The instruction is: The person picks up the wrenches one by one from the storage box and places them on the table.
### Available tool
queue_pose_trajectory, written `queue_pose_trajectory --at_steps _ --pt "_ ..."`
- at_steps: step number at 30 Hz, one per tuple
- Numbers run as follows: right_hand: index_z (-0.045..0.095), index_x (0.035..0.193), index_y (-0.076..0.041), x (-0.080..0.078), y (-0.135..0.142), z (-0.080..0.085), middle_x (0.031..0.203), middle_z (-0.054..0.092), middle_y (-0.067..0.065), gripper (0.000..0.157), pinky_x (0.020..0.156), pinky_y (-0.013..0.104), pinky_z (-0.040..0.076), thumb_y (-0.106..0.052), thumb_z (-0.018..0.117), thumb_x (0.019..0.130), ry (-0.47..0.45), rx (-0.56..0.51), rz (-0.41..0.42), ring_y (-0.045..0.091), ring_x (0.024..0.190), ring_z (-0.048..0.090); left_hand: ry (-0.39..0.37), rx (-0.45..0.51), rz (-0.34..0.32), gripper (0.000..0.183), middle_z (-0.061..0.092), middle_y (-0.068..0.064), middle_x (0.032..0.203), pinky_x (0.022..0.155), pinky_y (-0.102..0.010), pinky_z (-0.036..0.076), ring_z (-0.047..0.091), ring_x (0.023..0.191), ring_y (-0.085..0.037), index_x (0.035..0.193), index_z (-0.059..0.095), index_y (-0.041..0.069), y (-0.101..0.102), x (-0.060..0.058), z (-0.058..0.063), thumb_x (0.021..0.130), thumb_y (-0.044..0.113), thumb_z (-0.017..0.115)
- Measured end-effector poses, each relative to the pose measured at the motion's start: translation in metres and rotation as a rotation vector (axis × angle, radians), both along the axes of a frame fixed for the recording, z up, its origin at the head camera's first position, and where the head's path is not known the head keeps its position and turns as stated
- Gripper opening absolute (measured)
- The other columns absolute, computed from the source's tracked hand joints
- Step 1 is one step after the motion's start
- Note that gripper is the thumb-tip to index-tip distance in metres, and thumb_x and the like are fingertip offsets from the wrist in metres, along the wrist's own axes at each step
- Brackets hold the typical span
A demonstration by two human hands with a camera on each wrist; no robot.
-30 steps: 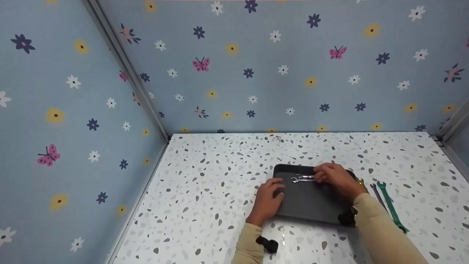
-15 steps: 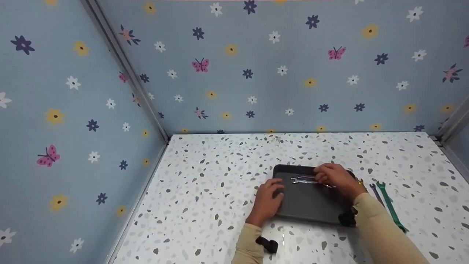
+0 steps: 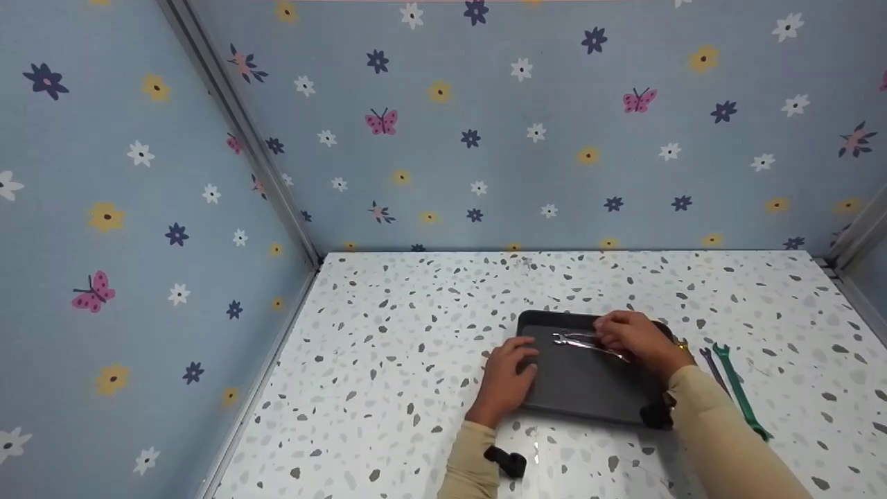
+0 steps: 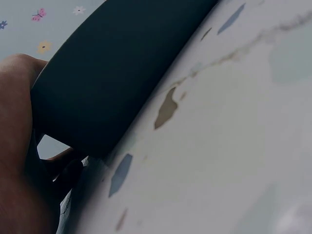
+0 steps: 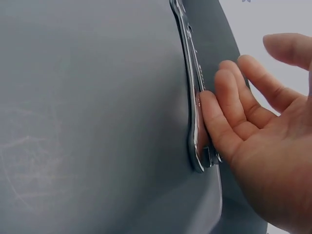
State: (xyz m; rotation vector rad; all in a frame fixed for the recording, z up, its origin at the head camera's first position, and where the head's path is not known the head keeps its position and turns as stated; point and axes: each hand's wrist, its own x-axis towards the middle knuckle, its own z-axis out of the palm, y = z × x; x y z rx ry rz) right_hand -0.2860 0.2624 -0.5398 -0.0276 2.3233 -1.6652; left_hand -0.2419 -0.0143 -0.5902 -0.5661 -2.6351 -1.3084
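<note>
A dark grey baking tray [image 3: 582, 388] lies on the speckled table. My left hand [image 3: 507, 378] holds its left side, fingers bent over the rim; the left wrist view shows the tray's outer wall [image 4: 107, 68] beside the palm. Inside, near the far wall, a silver wrench [image 3: 589, 345] lies slantwise with another silver wrench close behind it. My right hand [image 3: 641, 339] is over their right ends, hiding part of them. In the right wrist view its little finger touches the wrenches [image 5: 191, 83], the other fingers are loosely bent, and the thumb stands apart.
Right of the tray lie a green wrench [image 3: 739, 391], a dark purple wrench [image 3: 714, 367] and a gold wrench [image 3: 682, 344], partly behind the right forearm. A blue flowered wall [image 3: 499, 166] rises behind the table [image 3: 388, 333], another at the left.
The front silver wrench has turned, its right end swinging toward the near side, so more of it shows from under the right hand. The left hand and tray have stayed put.
</note>
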Motion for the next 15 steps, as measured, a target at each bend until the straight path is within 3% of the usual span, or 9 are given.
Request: queue_pose_trajectory --at_steps 9,15 --pt "0.061 0.117 0.012 0.0016 -0.0050 -0.0028 0.103 0.071 0.019 0.029 0.071 0.030 0.056 -0.010 0.058 0.098 -0.006 -0.015 0.019 0.020 0.086 0.067 0.003 0.008 0.005 0.025 0.059 0.001 0.137 0.102 -0.039 0.041 0.053 0.120 -0.019 0.116 0.073 0.010 0.0000 -0.0014 -0.0018 0.093 0.014 0.064" --pt "0.062 0.116 0.006 0.0044 -0.0072 -0.0029 0.096 0.069 0.016 0.026 0.051 0.029 0.043 -0.010 0.056 0.097 -0.061 0.010 0.032 0.017 0.067 0.056 -0.010 0.011 0.004 0.026 0.058 0.001 0.138 0.104 -0.040 0.040 0.052 0.121 -0.019 0.118 0.072 0.010 0.0007 -0.0011 -0.0008 0.093 0.015 0.064"
